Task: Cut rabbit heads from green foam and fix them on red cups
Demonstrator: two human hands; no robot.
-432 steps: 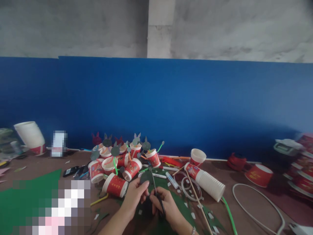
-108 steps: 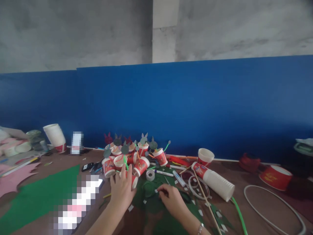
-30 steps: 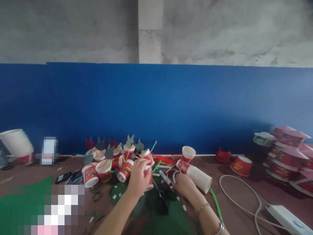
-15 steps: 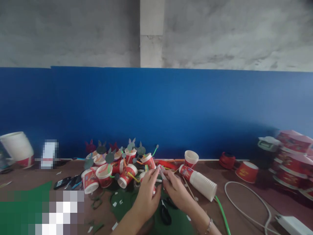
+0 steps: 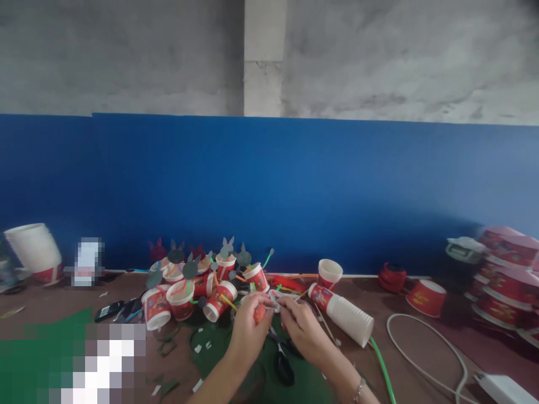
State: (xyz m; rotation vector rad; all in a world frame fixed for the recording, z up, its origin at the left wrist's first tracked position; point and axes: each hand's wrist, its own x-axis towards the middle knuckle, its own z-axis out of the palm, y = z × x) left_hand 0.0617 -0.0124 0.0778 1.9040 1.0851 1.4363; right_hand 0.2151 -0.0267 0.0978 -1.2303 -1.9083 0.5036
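My left hand (image 5: 248, 325) and my right hand (image 5: 301, 324) meet over the middle of the table, fingertips pinched close together. Between them is a small whitish piece (image 5: 275, 301); fingers cover much of it, so its kind is unclear. A reddish-orange patch (image 5: 259, 313) shows inside the curl of my left hand. Under the hands, black-handled scissors (image 5: 284, 367) lie on dark green sheet material (image 5: 305, 384). Just left of my left hand lies a tipped red paper cup (image 5: 219, 301) with a yellow stem.
Red paper cups (image 5: 180, 300) with animal-shaped cutouts crowd the left. A nested cup stack (image 5: 349, 320) lies right of my hands, beside a green stem (image 5: 383, 370). Further right are a white cable (image 5: 425, 317), an adapter (image 5: 509, 388) and stacked red tubs (image 5: 509, 280). Scraps lie left.
My fingertips have lowered slightly and drawn closer around the whitish piece. The reddish-orange patch in my left hand shows more plainly, and more of the scissors is visible.
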